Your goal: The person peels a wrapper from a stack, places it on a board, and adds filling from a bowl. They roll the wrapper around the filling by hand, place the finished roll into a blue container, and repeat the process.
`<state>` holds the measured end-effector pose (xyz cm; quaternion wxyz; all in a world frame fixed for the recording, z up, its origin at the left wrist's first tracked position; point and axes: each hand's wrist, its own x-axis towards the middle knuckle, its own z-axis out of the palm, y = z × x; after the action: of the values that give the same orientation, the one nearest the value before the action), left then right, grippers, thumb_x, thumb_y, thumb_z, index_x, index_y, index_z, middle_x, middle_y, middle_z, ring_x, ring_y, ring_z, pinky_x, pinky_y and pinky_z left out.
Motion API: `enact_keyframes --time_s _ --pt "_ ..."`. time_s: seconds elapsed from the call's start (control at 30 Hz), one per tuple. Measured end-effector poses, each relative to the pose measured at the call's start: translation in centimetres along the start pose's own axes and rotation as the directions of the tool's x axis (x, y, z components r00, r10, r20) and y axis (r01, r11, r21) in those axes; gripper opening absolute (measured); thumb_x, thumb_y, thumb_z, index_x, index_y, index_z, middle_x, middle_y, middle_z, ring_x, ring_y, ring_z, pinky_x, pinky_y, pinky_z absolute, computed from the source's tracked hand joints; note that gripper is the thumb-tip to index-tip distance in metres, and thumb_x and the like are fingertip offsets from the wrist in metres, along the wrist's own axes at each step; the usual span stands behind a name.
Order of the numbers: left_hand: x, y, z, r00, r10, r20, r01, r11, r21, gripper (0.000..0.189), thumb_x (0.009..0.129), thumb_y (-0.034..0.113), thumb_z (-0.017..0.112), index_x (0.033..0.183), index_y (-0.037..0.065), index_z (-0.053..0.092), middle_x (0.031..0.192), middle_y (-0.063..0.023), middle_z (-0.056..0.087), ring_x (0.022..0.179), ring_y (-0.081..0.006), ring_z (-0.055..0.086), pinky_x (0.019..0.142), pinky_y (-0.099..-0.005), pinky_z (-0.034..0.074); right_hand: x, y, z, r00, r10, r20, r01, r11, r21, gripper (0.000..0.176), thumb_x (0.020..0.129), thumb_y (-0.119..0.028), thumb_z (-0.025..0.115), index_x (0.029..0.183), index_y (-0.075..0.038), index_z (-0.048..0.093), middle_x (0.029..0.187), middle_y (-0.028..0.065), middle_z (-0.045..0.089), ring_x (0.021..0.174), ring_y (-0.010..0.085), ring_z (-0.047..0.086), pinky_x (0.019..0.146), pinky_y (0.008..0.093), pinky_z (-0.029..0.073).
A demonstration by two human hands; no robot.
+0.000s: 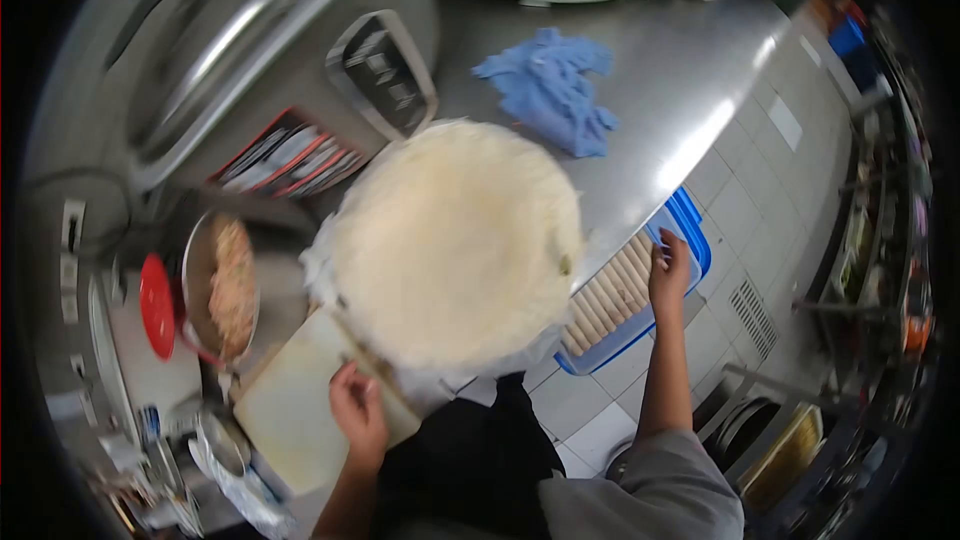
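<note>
A stack of pale round wrapper sheets [455,245] lies in the middle of the view, with plastic wrap showing round its edge. Below its left side, my left hand [357,402] is over the light cutting board [320,405], fingers curled; what they hold, if anything, is too blurred to tell. On the right, my right hand [670,265] is above the blue-rimmed tray [600,348] of pale rolls [612,295], near its right end, with its fingers apart and nothing visible in them. A metal bowl [190,275] of pinkish filling [232,285] stands at the left.
A crumpled blue cloth [552,90] lies on the steel table [680,90] beyond the stack. A large machine [290,60] stands at the upper left. A red oval object [157,307] is beside the bowl. Shelves [865,230] line the right, past the tiled floor.
</note>
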<state>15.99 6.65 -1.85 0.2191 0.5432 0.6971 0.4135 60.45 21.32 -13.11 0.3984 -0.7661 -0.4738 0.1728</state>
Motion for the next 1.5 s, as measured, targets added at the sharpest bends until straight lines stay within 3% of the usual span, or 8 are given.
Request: enact_keyframes --time_s 0.2,0.37,0.63,0.73,0.87,1.17,1.43,1.5 --pt "0.8 0.5 0.2 0.997 0.026 -0.074 -0.033 0.995 -0.089 0.034 0.085 0.004 0.065 0.117 0.001 0.053 0.082 -0.0049 0.057 0.075 -0.0147 0.055 0.072 -0.0282 0.045 -10.1 -23.1 -2.1 0.609 -0.751 0.256 0.678 0.66 0.324 0.036 0.072 -0.009 0.076 0.106 -0.01 0.068 0.114 0.0098 0.063 0.099 0.0279 0.06 0.089 0.0384 0.044" --pt "0.5 0.7 -0.8 0.996 -0.049 -0.073 0.027 0.964 -0.266 0.032 0.086 0.006 0.066 0.116 0.003 0.054 0.082 -0.002 0.058 0.075 -0.013 0.055 0.071 -0.0269 0.044 -11.2 -26.2 2.0 0.401 -0.737 0.544 0.779 0.587 0.221 0.052 0.064 -0.019 0.08 0.114 -0.016 0.067 0.121 0.0034 0.058 0.111 0.0266 0.051 0.094 0.042 0.036" --pt "1.0 3.2 -2.8 1.0 -0.017 0.015 0.021 0.942 -0.334 0.023 0.087 0.009 0.066 0.109 0.006 0.06 0.082 -0.0032 0.059 0.076 -0.0137 0.058 0.07 -0.0279 0.047 -9.0 -25.8 3.6 0.436 -0.781 0.447 0.654 0.616 0.439 0.021 0.08 -0.014 0.074 0.1 -0.009 0.073 0.095 0.0039 0.068 0.083 0.0203 0.06 0.076 0.0322 0.048" --pt "1.5 4.5 -2.7 0.995 0.075 0.064 -0.058 0.968 -0.243 0.017 0.087 0.01 0.065 0.103 0.006 0.061 0.084 -0.0047 0.06 0.078 -0.0158 0.06 0.071 -0.029 0.048 -6.6 -25.7 3.2 0.809 -0.235 0.538 0.09 0.955 0.281 0.021 0.09 -0.023 0.067 0.103 -0.007 0.071 0.085 0.0017 0.067 0.077 0.0127 0.058 0.073 0.0285 0.047" --pt "1.7 6.1 -2.4 0.979 0.138 0.15 -0.095 0.96 -0.262 0.014 0.087 0.01 0.065 0.1 0.006 0.061 0.086 -0.0055 0.061 0.08 -0.0166 0.061 0.073 -0.0289 0.049 1.0 -28.2 0.0 0.976 -0.189 0.111 0.097 0.828 0.553 0.027 0.094 -0.029 0.061 0.098 -0.003 0.069 0.073 -0.0004 0.061 0.061 0.0068 0.05 0.055 0.024 0.041" --pt "-0.4 3.1 -4.9 0.927 -0.098 0.361 0.342 0.611 -0.714 0.029 0.096 0.028 0.056 0.116 0.006 0.057 0.107 -0.0087 0.063 0.098 -0.0191 0.06 0.088 -0.0317 0.046 -9.6 -44.9 -5.3 0.57 -0.648 0.505 0.221 0.713 0.665 0.021 0.098 -0.013 0.054 0.113 -0.002 0.063 0.094 -0.0012 0.064 0.085 0.0059 0.055 0.076 0.0214 0.046" --pt "-6.4 -4.0 -16.7 0.919 -0.072 0.387 0.376 -0.132 -0.917 0.072 0.094 0.064 0.035 0.138 0.007 0.041 0.128 -0.0152 0.055 0.12 -0.0263 0.053 0.101 -0.0414 0.042 -19.8 -44.3 0.9 0.285 -0.594 0.752 -0.531 0.555 0.64 0.035 0.094 -0.001 0.05 0.13 -0.003 0.05 0.116 0.0089 0.062 0.107 0.0158 0.059 0.089 0.0318 0.049" --pt "-7.5 -3.3 -19.3 0.909 -0.36 0.208 0.229 0.016 -0.973 0.076 0.092 0.068 0.035 0.137 0.007 0.042 0.13 -0.0148 0.055 0.122 -0.0278 0.052 0.102 -0.0438 0.042 -21.0 -42.1 3.1 0.239 -0.467 0.851 -0.615 0.605 0.505 0.036 0.094 -0.002 0.051 0.13 -0.003 0.047 0.113 0.0093 0.062 0.105 0.016 0.06 0.086 0.033 0.051"
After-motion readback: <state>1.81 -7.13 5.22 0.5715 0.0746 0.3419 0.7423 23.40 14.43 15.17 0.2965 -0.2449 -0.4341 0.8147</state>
